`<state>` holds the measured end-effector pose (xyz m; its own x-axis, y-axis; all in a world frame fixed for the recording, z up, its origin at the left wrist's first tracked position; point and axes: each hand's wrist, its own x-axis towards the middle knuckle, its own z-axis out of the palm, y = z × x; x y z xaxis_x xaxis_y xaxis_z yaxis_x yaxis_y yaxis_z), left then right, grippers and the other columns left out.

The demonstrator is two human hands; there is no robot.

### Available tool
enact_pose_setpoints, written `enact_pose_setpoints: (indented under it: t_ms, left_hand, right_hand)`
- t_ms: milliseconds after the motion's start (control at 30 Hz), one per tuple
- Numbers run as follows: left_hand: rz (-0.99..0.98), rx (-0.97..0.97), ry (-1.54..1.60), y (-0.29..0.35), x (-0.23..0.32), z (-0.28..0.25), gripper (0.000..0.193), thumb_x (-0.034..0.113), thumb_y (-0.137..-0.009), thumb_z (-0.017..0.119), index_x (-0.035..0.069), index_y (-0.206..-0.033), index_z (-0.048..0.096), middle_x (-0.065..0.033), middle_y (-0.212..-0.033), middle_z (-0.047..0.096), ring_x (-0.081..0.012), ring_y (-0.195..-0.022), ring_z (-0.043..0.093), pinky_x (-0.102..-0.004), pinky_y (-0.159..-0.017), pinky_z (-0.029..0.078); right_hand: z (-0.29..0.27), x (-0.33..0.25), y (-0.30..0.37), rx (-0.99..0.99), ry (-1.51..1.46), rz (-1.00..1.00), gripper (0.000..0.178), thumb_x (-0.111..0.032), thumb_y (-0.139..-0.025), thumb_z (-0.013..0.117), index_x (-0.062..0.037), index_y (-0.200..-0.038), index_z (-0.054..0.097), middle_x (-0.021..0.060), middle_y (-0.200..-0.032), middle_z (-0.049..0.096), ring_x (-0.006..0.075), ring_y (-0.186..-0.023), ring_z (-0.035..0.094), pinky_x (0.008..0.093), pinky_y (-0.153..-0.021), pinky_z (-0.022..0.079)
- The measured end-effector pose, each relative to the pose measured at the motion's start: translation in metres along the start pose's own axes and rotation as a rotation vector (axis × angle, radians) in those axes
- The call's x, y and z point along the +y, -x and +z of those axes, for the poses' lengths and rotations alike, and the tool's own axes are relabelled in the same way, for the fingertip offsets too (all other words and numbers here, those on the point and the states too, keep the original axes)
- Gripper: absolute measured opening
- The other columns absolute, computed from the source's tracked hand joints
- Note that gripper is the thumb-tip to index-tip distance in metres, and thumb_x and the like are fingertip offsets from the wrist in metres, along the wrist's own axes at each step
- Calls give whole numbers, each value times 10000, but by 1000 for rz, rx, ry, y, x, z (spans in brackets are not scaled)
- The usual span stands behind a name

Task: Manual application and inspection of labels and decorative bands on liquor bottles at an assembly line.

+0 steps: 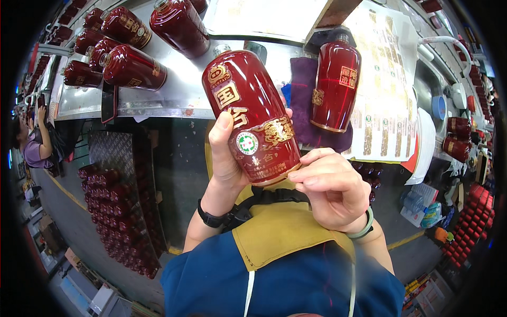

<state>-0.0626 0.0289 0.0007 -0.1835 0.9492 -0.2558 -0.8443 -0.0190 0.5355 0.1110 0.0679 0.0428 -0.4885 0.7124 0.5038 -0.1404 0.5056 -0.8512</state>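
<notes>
A dark red glass bottle (253,124) with gold lettering and a round green-and-white sticker (246,143) is tilted in front of me, its neck pointing away. My left hand (226,145) is wrapped round it, thumb on the near face, other fingertips showing at the far side. At the bottle's lower right edge is my right hand (332,185), thumb and forefinger pinched together by the gold base rim. Whatever sits between those fingertips is too small to make out. Another red bottle (338,87) lies on a purple cloth (298,100) just beyond my right hand.
Several red bottles (134,67) stand at the left of the metal bench (185,95). A sheet of gold decals (385,84) lies at the right. Racks of bottles (113,211) sit below the bench at the left. A person in purple (39,145) is at the far left.
</notes>
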Motion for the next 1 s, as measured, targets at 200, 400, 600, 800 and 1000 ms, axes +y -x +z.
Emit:
enact_pose_setpoints:
  t_ms: [200,400,600,800,1000]
  left_hand:
    - [-32,-89,232,-1,-4,-9,892,637,-919,562,-8,-1503,366,-263,-1359,554,-384,-1175,637,-504,-977,586]
    - [8,-94,256,-2,-8,-5,909,636,-882,583,-34,-1467,397,-238,-1342,574,-348,-1176,645,-471,-984,576]
    - [36,-158,353,-2,-8,-5,927,652,-873,601,-31,-1465,394,-240,-1326,553,-341,-1161,643,-457,-985,589]
    - [49,-192,411,-5,-9,-8,929,636,-863,622,-25,-1472,386,-252,-1333,538,-355,-1158,633,-472,-971,588]
    - [14,-276,600,-4,-16,-14,1016,688,-843,643,-20,-1507,345,-253,-1378,518,-386,-1192,618,-496,-1026,562]
  right_hand:
    - [-4,-3,0,5,-24,-1,247,153,-785,745,-6,-966,693,122,-888,767,231,-818,747,399,-806,591]
    - [-3,-3,1,27,-60,20,296,180,-776,733,-19,-989,683,123,-899,764,233,-828,750,408,-824,598]
    - [-3,-3,1,13,-85,37,269,166,-796,719,-19,-988,686,116,-902,765,228,-839,751,404,-823,595]
    - [-3,-3,-2,-5,-77,39,269,166,-795,717,-15,-993,696,115,-908,765,233,-843,749,397,-819,594]
    - [1,-4,1,23,-116,54,261,162,-787,732,-11,-980,701,120,-902,768,234,-818,745,393,-798,598]
